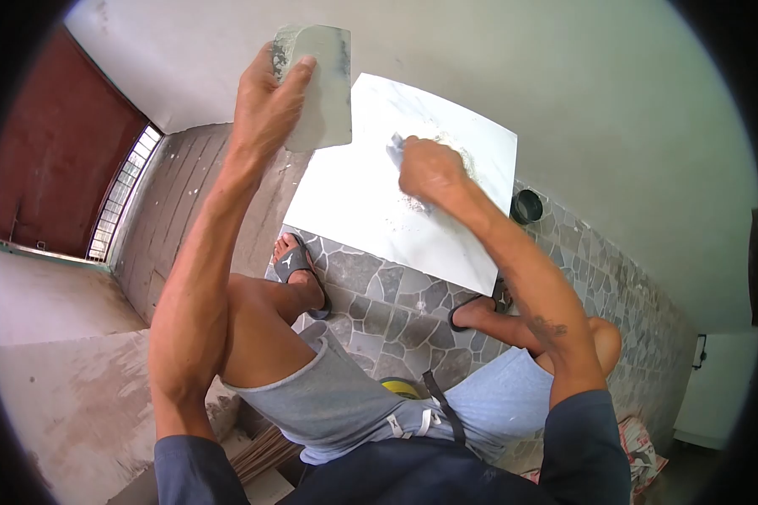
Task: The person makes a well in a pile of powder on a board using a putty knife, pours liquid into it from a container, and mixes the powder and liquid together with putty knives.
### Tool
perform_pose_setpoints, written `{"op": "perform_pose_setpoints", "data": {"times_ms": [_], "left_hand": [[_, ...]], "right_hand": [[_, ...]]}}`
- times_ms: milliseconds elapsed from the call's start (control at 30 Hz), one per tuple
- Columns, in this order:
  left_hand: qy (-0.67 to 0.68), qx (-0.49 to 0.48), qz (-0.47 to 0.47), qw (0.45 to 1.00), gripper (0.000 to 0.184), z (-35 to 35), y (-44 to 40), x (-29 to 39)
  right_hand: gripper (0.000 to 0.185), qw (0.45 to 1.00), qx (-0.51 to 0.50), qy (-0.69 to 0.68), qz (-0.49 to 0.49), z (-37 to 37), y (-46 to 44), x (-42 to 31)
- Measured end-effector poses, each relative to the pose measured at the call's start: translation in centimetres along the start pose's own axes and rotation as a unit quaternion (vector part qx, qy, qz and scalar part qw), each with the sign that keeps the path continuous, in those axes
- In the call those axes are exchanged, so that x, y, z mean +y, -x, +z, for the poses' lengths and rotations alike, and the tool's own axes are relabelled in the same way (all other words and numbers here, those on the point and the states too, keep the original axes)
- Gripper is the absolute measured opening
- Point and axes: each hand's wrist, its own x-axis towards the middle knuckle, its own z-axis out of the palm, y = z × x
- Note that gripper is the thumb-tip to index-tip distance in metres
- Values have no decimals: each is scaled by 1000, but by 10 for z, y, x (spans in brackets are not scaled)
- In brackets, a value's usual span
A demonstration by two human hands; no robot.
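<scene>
My left hand point(274, 101) grips a flat rectangular slab point(324, 97), coated in grey-green paste, with the thumb on its face. It is raised at the upper left, over the corner of a large white marbled panel point(354, 185). On the panel, my right hand point(432, 171) is closed around a crumpled grey-blue cloth point(396, 149), part of which shows beyond the fingers. Dark specks and smears lie on the panel around this hand.
A black round container point(526, 206) stands right of the panel on the stone-patterned floor point(349, 273). Sandalled feet are near the panel's lower edge. A red-brown door point(67, 143) is at left, a pale wall point(615, 101) behind.
</scene>
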Motion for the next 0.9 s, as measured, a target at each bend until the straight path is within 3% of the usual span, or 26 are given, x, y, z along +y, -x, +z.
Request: {"op": "perform_pose_setpoints", "data": {"times_ms": [267, 367, 467, 667, 767, 900], "left_hand": [[2, -15, -8, 1000, 35, 3, 1, 3], [21, -11, 13, 1000, 34, 5, -1, -2], [17, -17, 4, 1000, 34, 7, -1, -3], [24, -33, -12, 999, 35, 17, -2, -3], [-1, -41, -4, 999, 35, 22, -1, -3], [-30, -51, 3, 998, 35, 26, -3, -6]], "right_hand": [[42, 994, 45, -91, 27, -14, -37, 116], [42, 986, 39, -144, 70, -41, -30, 132], [41, 975, 105, -187, 53, -49, -14, 143], [39, 983, 161, -90, 14, -16, -8, 177], [36, 989, 91, -106, 56, -20, -6, 178], [23, 913, -39, -356, 194, -6, -14, 222]]}}
